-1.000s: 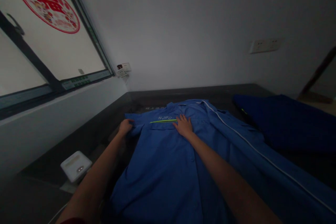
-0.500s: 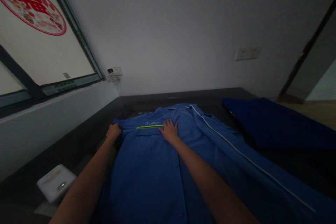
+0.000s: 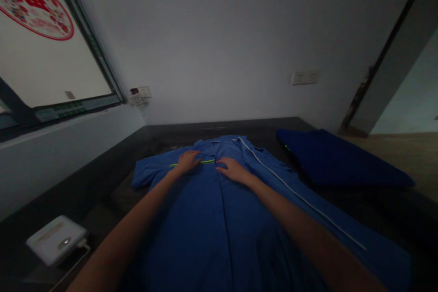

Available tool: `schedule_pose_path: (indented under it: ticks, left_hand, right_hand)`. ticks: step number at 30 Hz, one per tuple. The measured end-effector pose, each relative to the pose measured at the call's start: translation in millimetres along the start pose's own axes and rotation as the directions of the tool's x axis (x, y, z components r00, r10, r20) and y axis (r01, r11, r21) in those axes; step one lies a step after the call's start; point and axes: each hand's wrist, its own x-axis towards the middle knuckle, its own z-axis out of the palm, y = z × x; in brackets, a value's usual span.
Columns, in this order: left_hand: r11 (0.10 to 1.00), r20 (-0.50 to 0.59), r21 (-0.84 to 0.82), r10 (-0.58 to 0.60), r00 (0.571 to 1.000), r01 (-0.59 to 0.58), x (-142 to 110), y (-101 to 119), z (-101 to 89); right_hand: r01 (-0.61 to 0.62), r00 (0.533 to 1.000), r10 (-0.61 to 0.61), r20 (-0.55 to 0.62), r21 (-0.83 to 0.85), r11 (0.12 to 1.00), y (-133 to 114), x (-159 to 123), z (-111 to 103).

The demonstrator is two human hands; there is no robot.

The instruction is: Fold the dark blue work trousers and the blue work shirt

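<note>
A blue work jacket (image 3: 198,219) lies spread front up on a dark surface. It has a yellow-green strip across the chest and white piping along the sleeve on the right, which stretches toward the lower right. My left hand (image 3: 187,162) rests on the chest over the strip, covering the lettering, with its fingers extended. Just right of the front placket, my right hand (image 3: 233,169) lies on the fabric, fingers stretched toward the left hand. Neither hand grasps the cloth. The short-looking sleeve (image 3: 145,171) on the left lies loose.
A folded dark blue cloth item (image 3: 337,159) is on the right of the dark tabletop (image 3: 112,155). At the lower left sits a white box-shaped device (image 3: 56,239) with a cable. Behind are a wall with sockets (image 3: 305,77) and a window (image 3: 51,64) on the left.
My left hand has let go of the left sleeve end and moved right onto the chest strip. My right hand has shifted slightly right of the strip. The view has turned a little right.
</note>
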Motion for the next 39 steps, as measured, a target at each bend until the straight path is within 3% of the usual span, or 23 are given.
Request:
schedule_pose_path:
  ticks: [3,6,9,12,14,15,19,24,28,32,36,39]
  left_hand:
    - [0.996,0.035,-0.043,0.078,0.996,-0.077,6.6,38.4,26.0]
    - [0.994,0.056,-0.062,0.093,0.994,-0.089,4.4,54.4,44.1]
    - [0.994,0.050,-0.059,0.090,0.995,-0.087,0.8,55.5,53.3]
    - [0.995,0.034,-0.046,0.088,0.996,-0.087,0.1,53.6,58.1]
    - [0.996,0.031,-0.033,0.086,0.996,-0.085,1.2,53.2,60.5]
    - [0.996,0.030,-0.026,0.084,0.996,-0.083,1.9,53.2,61.5]
    - [0.997,0.029,0.001,0.075,0.997,-0.075,4.6,53.2,63.4]
    - [0.997,0.030,0.020,0.068,0.997,-0.069,6.7,53.2,62.2]
    - [0.997,0.025,0.024,0.068,0.997,-0.069,8.6,53.0,61.8]
    - [0.997,0.011,0.012,0.074,0.997,-0.074,9.1,52.9,62.1]
    - [0.998,-0.027,-0.007,0.068,0.997,-0.068,6.9,54.4,61.3]
    - [0.998,-0.087,-0.019,0.053,0.995,-0.055,2.1,57.0,58.2]
  right_hand:
    - [-0.026,0.999,0.028,-0.034,0.040,0.999,18.4,-58.4,-37.0]
    - [-0.192,0.974,0.191,-0.121,0.004,0.981,54.0,-135.6,-68.6]
    - [-0.422,0.870,0.372,-0.323,-0.099,0.901,98.9,-218.9,-88.0]
    - [-0.592,0.743,0.439,-0.505,-0.192,0.783,134.4,-288.2,-94.8]
    - [-0.665,0.687,0.499,-0.529,-0.180,0.725,145.5,-317.1,-94.3]
    - [-0.677,0.684,0.532,-0.499,-0.164,0.717,147.4,-325.5,-93.1]
    - [-0.666,0.718,0.593,-0.366,-0.113,0.737,143.6,-328.4,-85.9]
    - [-0.682,0.703,0.645,-0.300,-0.026,0.731,142.0,-317.8,-83.9]
    - [-0.620,0.744,0.600,-0.294,0.033,0.784,132.2,-325.3,-101.0]
    - [-0.568,0.780,0.590,-0.210,0.157,0.808,104.6,-332.7,-121.1]
    - [-0.489,0.737,0.593,-0.324,0.350,0.799,70.8,-327.4,-119.7]
    - [-0.439,0.716,0.644,-0.268,0.545,0.715,49.5,-318.4,-110.7]
